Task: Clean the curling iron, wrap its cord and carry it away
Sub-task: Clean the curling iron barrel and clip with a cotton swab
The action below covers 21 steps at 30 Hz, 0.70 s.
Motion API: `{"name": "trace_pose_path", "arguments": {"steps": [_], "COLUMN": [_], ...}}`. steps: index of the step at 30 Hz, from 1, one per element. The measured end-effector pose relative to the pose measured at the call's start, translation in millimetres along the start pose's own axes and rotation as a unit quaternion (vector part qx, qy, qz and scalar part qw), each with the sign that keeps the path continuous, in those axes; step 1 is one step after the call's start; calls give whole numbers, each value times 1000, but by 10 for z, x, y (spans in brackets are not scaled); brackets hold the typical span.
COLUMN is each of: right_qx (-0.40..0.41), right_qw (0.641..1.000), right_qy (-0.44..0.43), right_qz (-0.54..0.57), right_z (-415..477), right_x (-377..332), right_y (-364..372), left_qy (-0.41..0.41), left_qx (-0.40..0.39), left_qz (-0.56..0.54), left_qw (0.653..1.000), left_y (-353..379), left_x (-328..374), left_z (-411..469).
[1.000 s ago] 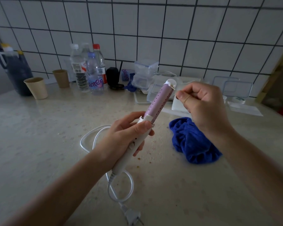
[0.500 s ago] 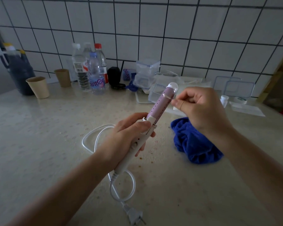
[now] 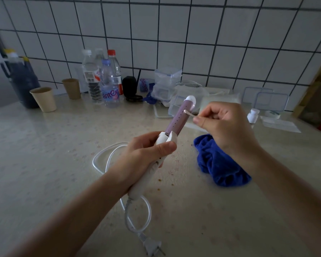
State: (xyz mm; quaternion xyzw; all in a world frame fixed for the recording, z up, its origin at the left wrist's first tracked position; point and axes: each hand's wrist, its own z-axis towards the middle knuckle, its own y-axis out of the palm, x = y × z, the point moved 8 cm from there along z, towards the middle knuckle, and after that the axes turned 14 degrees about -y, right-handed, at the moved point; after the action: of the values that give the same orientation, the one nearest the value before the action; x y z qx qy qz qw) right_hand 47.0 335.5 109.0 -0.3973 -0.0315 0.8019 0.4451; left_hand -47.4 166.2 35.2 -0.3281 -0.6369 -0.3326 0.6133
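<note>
The grip of the left hand (image 3: 146, 158) is closed round the white handle of the one curling iron (image 3: 176, 123), with the thumb lying across the top of the handle. We see the iron held up over the middle of the tabletop (image 3: 44, 164). It is tilted, its purple barrel pointing toward the far edge and its white tip uppermost. The grip of the right hand (image 3: 226, 127) is a narrow pinch on a single cotton swab (image 3: 189, 112), whose head touches the barrel just below the tip.

One white cord (image 3: 126, 217) drops from the base of the handle and lies in loose loops on the tabletop. It ends in one two-pin plug (image 3: 150, 246) close to the near edge. One blue cloth (image 3: 222, 167) lies bunched on the tabletop beneath the right wrist.

Along the far edge, against the tiled wall, we count four plastic bottles (image 3: 100, 78) standing together, and to their left two paper cups (image 3: 44, 100), set apart from each other. One dark jug (image 3: 22, 82) stands at the far left corner. Right of the bottles sits one small black object (image 3: 129, 85), then a cluster of clear plastic boxes (image 3: 167, 80) whose number we cannot tell. Farther right, two clear lids (image 3: 271, 101) lean at the wall, with one small white bottle (image 3: 253, 115) in front of them.
</note>
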Motion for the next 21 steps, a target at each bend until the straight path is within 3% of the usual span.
{"name": "trace_pose_path", "arguments": {"steps": [5, 11, 17, 21], "right_qx": [-75, 5, -107, -51], "right_qw": [997, 1000, 994, 998], "right_qy": [-17, -23, -33, -28], "right_qz": [11, -13, -6, -15], "right_z": [-71, 15, -153, -59], "right_x": [-107, -104, -180, -158], "right_y": [254, -27, 381, 167], "left_qy": [4, 17, 26, 21], "left_qx": [-3, 5, 17, 9], "left_qz": [0, 46, 39, 69], "left_qw": [1000, 999, 999, 997], "left_y": [-9, -10, -59, -31], "left_x": [-6, -28, 5, 4], "left_z": [11, 14, 31, 21]}}
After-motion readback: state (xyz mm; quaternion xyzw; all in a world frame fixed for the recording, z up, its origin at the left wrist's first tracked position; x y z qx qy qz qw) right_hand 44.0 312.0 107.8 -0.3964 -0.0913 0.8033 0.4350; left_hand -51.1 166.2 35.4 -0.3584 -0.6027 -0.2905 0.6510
